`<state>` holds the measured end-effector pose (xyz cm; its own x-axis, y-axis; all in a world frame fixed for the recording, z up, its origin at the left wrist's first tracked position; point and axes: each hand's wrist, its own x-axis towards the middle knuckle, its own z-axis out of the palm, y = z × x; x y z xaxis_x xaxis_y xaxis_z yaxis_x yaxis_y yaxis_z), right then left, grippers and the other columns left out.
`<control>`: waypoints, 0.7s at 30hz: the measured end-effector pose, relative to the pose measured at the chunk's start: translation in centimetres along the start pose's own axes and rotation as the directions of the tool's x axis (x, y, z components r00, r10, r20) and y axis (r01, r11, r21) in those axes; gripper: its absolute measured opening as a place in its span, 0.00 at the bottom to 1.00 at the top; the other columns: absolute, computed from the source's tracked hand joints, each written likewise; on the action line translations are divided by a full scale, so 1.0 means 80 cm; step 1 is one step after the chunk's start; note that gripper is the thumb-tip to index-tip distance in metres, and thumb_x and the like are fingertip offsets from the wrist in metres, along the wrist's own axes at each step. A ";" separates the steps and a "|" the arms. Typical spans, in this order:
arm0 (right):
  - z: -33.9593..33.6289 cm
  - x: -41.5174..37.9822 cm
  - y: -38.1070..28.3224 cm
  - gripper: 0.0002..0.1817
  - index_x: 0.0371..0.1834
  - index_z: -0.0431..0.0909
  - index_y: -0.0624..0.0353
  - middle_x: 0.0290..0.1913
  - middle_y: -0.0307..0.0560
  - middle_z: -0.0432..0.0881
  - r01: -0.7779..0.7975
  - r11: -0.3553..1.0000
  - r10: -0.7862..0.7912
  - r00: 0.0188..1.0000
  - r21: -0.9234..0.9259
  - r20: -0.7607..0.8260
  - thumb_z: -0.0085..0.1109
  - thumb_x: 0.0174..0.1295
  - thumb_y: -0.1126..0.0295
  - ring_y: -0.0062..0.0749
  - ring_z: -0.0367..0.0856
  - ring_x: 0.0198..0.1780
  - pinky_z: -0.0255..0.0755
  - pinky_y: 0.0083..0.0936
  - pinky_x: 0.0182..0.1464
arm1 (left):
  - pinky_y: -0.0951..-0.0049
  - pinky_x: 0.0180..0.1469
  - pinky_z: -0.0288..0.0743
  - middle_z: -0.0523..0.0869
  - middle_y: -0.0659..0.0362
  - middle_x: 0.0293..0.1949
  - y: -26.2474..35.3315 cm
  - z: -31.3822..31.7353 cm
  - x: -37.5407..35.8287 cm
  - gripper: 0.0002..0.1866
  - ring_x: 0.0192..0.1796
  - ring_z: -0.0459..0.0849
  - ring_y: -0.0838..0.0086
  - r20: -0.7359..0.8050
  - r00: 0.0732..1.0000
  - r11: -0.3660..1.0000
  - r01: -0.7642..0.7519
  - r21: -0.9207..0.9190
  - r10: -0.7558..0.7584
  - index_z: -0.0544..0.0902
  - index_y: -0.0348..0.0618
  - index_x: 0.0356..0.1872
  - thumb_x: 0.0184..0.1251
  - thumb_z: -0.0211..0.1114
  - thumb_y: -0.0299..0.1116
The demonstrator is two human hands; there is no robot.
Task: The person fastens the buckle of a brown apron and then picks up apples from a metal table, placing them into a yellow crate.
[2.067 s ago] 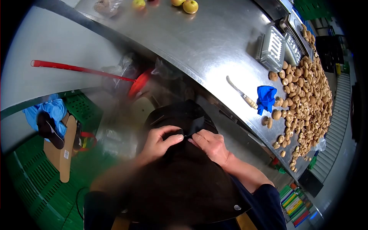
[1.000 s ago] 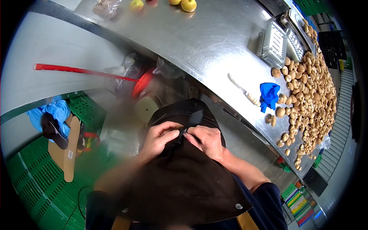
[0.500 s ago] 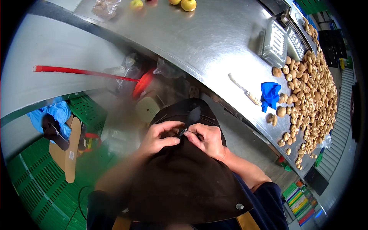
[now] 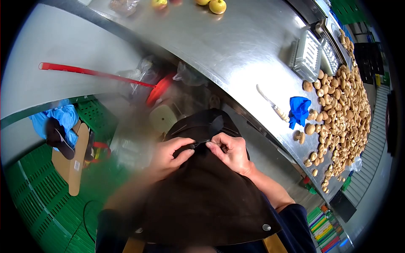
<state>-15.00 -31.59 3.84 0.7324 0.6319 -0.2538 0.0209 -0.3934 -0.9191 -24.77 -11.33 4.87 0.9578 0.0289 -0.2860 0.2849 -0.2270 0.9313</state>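
Note:
Both hands meet at waist height over the dark brown apron [image 4: 202,202] that I wear. My left hand [image 4: 174,152] is closed, thumb and fingers pinching one end of a thin dark apron string [image 4: 201,142]. My right hand [image 4: 231,152] pinches the same string a short way to the right, its fingers curled in. Between the fingertips the string is stretched across the apron front. A dark flap, like a loop or loose end of the tie, sticks up just above my right fingers. Whether there is a knot is too small to tell.
A steel table [image 4: 240,55] runs diagonally on my right, bearing a mushroom heap [image 4: 344,114], a knife [image 4: 273,103], a blue cloth [image 4: 299,110], clear plastic punnets [image 4: 307,57] and apples [image 4: 217,6]. Left are a red-handled tool [image 4: 97,74], green crates [image 4: 38,181] and cardboard [image 4: 75,164].
My hands have drawn slightly apart, and the string between them now lies in a straighter line. The view has shifted a little; the table things stay put.

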 end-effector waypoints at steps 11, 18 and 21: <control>-0.004 0.002 0.004 0.09 0.29 0.79 0.62 0.20 0.42 0.76 0.130 0.990 -0.135 0.985 0.056 0.110 0.68 0.62 0.69 0.20 0.68 0.19 0.65 0.20 0.23 | 0.70 0.37 0.78 0.86 0.52 0.35 -0.007 0.024 0.004 0.13 0.34 0.87 0.64 -0.191 0.965 0.978 -0.154 0.143 0.180 0.82 0.36 0.40 0.58 0.75 0.29; -0.010 -0.005 -0.001 0.09 0.28 0.79 0.62 0.20 0.37 0.76 0.024 0.990 -0.043 0.990 0.138 0.138 0.68 0.62 0.71 0.13 0.66 0.20 0.61 0.17 0.22 | 0.69 0.33 0.79 0.86 0.54 0.30 -0.017 0.037 0.001 0.11 0.31 0.86 0.64 -0.232 0.920 0.919 -0.236 0.316 0.316 0.82 0.38 0.36 0.54 0.75 0.27; -0.012 -0.008 -0.001 0.09 0.28 0.79 0.62 0.20 0.37 0.75 -0.014 0.989 -0.008 0.989 0.150 0.148 0.68 0.62 0.70 0.13 0.66 0.21 0.62 0.17 0.23 | 0.68 0.32 0.79 0.85 0.54 0.30 -0.021 0.038 0.001 0.12 0.30 0.85 0.63 -0.193 0.893 0.871 -0.315 0.377 0.406 0.82 0.38 0.36 0.52 0.74 0.25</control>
<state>-14.83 -32.60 4.39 0.6237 0.7267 -0.2879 -0.0921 -0.2974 -0.9503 -25.24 -13.91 2.62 0.9786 0.1216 0.1661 -0.0673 -0.5735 0.8164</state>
